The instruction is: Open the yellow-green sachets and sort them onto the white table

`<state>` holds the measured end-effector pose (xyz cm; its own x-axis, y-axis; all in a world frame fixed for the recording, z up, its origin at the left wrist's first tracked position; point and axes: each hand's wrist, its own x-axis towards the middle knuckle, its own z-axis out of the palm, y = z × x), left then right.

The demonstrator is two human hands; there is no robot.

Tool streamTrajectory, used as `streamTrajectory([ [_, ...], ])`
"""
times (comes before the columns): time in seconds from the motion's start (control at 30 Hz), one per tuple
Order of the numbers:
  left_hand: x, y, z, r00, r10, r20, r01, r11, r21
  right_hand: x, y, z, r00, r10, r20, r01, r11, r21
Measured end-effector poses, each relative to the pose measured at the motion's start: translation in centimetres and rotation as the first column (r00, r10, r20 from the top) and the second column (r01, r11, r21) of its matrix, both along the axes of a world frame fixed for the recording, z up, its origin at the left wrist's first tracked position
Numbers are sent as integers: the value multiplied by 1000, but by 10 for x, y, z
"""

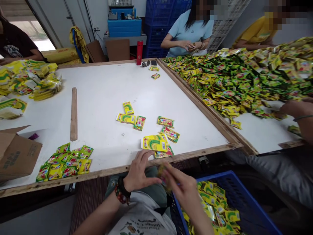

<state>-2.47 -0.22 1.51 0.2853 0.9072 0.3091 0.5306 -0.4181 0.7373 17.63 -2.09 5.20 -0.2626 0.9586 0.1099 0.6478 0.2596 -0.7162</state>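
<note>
Right hand's grip: pinched on a yellow-green pack (blurred; sachet or carton unclear), just off the tabletop edge; left hand loosely spread beside a yellow carton; blue basket alongside, presumably for easy reach.

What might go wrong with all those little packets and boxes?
The small item in the right hand looks blurred, perhaps moving fast, so it might slip from the grip. The big yellow box lies close to the left hand and could get bumped. The small pile of packets at front left sits by the wooden edge, so a nudge might tip some off.
</note>
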Motion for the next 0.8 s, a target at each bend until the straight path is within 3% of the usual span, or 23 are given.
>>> streamTrajectory([
  [0.03,-2,8,8,997,-9,-71,7,1000,-24,24,-6,0,979,-96,180,107,993,-52],
  [0.1,-3,28,20,965,17,-261,-34,998,-60,63,-13,-4,836,-180,518,274,956,-110],
  [0.17,-1,53,27,893,2,-450,-57,992,-110,80,-12,-12,768,-182,614,301,949,-96],
  [0.23,2,75,32,818,-93,-568,-19,982,-188,67,2,-23,850,-168,500,207,978,-23],
  [0.3,0,87,39,783,-173,-598,29,969,-243,33,23,-32,939,-115,325,89,992,95],
  [0.4,-10,80,50,856,-172,-487,54,968,-245,-24,54,-39,993,23,116,-44,981,187],
  [0.47,-16,62,54,950,-34,-309,-29,980,-196,-52,61,-41,991,120,-67,-109,982,153],
  [0.53,-16,40,51,975,201,-91,-214,962,-170,-69,55,-45,941,153,-302,-144,988,51],
  [0.6,-8,20,41,917,395,63,-373,901,-222,-77,40,-51,844,76,-531,-147,985,-91],
  [0.7,12,1,17,844,510,167,-462,848,-259,-77,20,-57,633,-125,-764,-148,949,-278],
  [0.8,26,-3,-7,806,528,267,-521,847,-100,-74,16,-52,489,-258,-833,-187,902,-389],
])
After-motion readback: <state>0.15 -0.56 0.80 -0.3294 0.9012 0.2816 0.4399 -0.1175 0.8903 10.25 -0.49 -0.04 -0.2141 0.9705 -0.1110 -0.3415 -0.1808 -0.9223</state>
